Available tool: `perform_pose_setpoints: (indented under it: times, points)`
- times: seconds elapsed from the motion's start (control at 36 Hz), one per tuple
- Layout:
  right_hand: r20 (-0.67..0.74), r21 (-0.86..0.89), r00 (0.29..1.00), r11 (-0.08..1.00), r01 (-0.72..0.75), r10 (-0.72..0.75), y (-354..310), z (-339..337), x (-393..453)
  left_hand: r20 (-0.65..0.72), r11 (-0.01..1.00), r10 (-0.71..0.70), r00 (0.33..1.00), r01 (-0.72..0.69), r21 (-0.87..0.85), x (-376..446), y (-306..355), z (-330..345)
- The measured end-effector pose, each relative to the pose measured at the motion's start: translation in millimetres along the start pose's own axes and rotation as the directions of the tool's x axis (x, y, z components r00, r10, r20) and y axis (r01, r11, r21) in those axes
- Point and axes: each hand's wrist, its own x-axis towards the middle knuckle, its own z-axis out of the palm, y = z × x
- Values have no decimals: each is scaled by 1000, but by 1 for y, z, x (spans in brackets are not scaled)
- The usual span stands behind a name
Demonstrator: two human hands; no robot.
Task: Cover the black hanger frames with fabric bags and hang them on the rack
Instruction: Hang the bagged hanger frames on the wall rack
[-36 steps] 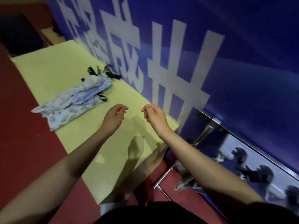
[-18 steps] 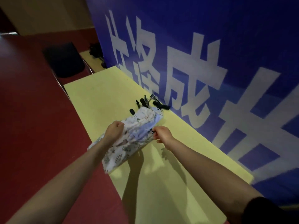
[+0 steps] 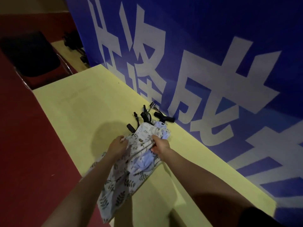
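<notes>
Fingers (image 3: 153,138) of the right hand (image 3: 161,146) are curled tight into the white printed fabric bag (image 3: 144,140), bunching it — while the left hand (image 3: 117,147) pinches the same bag's other edge, its fingertips hidden in the cloth.

Take the yellow table (image 3: 78,108) as the anchor. Behind its far edge stands the big blue banner (image 3: 213,46). Off the table's left end, a dark chair (image 3: 29,53). On the table, a pile of fabric bags (image 3: 124,169) spills toward the near edge, a leaf-print one drooping over it. The white bag sits on top, a pale blue one (image 3: 144,164) under it. Just beyond the pile, toward the banner, lie the black hanger frames (image 3: 146,116), tangled, with a small metal clip (image 3: 152,104) at their far side. No rack in view.

Judging from here, the pick-up is just starting — nothing covered yet. The risk: lift that top bag and the layers beneath may drag along and slide off the near edge. The bag's far end lies against the frames, so it may snag and pull the tangle.
</notes>
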Motion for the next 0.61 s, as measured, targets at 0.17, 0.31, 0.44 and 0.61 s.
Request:
perform_pose_setpoints:
  times: [0.17, 0.31, 0.44, 0.61]
  points:
    - [-12, 87, 994, 991, -103, 105, 0, 10, 26, -2, 984, -16, 1000, 16, 177, 26, 0, 16]
    - [12, -100, 998, 993, 64, -63, -1, 11, 25, 46, 966, -23, 999, 11, 258, 36, -3, 14]
    - [54, -73, 986, 984, 164, -160, -13, 12, -1, 16, 992, -3, 1000, 1, 126, 30, -9, 7]
    - [265, 338, 955, 941, 37, -133, -19, 7, -36, -103, 991, 67, 992, -78, -105, 3, 10, -1]
